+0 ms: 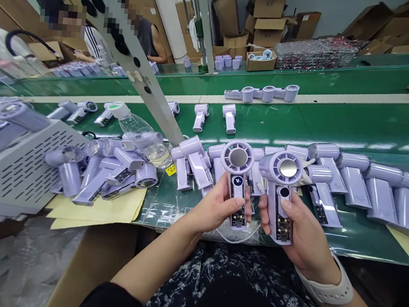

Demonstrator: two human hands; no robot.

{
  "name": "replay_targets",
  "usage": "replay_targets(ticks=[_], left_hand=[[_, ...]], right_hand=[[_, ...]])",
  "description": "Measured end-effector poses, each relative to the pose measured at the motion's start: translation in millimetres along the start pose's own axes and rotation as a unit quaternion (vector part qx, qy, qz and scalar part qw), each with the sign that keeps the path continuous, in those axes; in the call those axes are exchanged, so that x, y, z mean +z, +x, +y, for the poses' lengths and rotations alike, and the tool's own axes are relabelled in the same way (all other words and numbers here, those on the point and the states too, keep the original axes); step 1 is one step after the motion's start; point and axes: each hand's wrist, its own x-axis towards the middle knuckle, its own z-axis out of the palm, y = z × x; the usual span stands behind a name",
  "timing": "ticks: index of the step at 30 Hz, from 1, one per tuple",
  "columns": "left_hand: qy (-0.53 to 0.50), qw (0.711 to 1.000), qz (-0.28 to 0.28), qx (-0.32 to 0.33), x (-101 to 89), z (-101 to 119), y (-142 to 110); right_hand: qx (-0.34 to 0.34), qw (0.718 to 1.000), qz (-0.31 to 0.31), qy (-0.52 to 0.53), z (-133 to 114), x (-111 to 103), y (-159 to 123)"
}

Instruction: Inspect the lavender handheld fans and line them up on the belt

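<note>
My left hand (217, 207) is closed round the handle of a lilac handheld fan (237, 175) held upright, its round head facing me and a small lit display showing on the handle. My right hand (300, 226) grips a second lilac fan (282, 189) the same way, thumb on the open handle where a circuit board shows. The two fans stand side by side, almost touching, over the near edge of the green belt (335, 127).
Rows of lilac fans (362, 186) lie right and behind my hands; a heap (109, 174) lies left on yellow paper beside a clear plastic bottle (140, 133) and a perforated grey metal box (20, 166). Two people sit across the belt. Cardboard boxes (268, 16) stand behind.
</note>
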Motion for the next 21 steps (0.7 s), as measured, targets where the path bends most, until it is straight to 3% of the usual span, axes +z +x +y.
replay_targets(ticks=[9,17,21], left_hand=[[0.002,1.0,-0.028,-0.008,3.2,-6.1,-3.1],[0.037,0.999,-0.021,-0.025,0.9,-3.6,-0.2],[0.073,0.997,0.011,-0.026,0.0,-2.9,1.0]], right_hand=[[0.0,1.0,-0.029,-0.002,4.4,-9.6,-3.0],[-0.027,1.0,0.013,0.005,3.3,-4.6,-2.3],[-0.025,0.999,-0.012,0.017,2.8,-6.2,-2.6]])
